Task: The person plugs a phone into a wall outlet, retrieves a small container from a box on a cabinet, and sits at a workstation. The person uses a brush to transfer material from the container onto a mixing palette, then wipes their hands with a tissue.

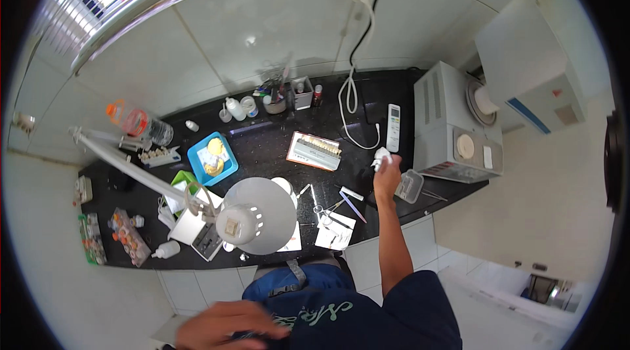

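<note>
My right hand (388,179) reaches over the right part of the black counter, its fingers closed on a crumpled white tissue (382,158). Just beyond it lies a white remote control (393,128). Beside the wrist sits a clear plastic container (410,186), with thin metal tweezers (434,196) to its right. My left hand (230,325) is low in front of my body, off the counter and smeared by motion. To the left of my right arm, scissors (319,211), slim tools and a purple stick (353,207) lie around a white paper sheet (335,232).
A lamp with a round grey shade (266,218) overhangs the counter's left half. Farther back are a tooth shade guide (317,151), a blue tray (226,171) with yellow-and-white models and a pen cup (274,106). A grey machine (436,127) stands right; a white cable (351,127) loops nearby.
</note>
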A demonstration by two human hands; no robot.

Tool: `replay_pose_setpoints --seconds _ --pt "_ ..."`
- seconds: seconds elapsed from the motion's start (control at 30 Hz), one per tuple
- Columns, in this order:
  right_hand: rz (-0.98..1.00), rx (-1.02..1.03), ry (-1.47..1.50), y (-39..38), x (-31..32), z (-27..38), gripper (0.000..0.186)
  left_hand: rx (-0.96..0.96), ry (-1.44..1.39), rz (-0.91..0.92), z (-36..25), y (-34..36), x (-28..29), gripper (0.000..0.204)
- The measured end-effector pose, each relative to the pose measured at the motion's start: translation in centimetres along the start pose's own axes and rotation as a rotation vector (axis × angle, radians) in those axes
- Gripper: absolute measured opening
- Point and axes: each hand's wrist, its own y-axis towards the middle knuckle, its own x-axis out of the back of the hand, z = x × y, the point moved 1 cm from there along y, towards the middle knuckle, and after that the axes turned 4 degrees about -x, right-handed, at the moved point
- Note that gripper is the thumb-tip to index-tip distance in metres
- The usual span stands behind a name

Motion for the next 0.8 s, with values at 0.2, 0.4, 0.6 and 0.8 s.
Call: replay_pose_setpoints --seconds 0.2,0.4,0.6,0.8 --pt "0.425 -0.417 1.223 -3.6 8.9 6.7 0.026 -0.227 0.189 -0.413 -1.8 3.4 -0.6 0.037" --pt "0.573 -0.308 1.184 -8.2 15.7 12.4 0.022 0.050 -0.243 -0.625 12.3 14.2 -6.5 0.072" --pt "0.508 -0.187 0.860 -8.0 19.2 11.1 0.021 0.191 -0.694 -0.603 14.4 18.9 -7.8 0.038" --pt "0.689 -0.258 0.828 -4.3 21.6 7.8 0.018 0.183 -0.710 -0.743 15.6 22.3 -10.3 0.022"
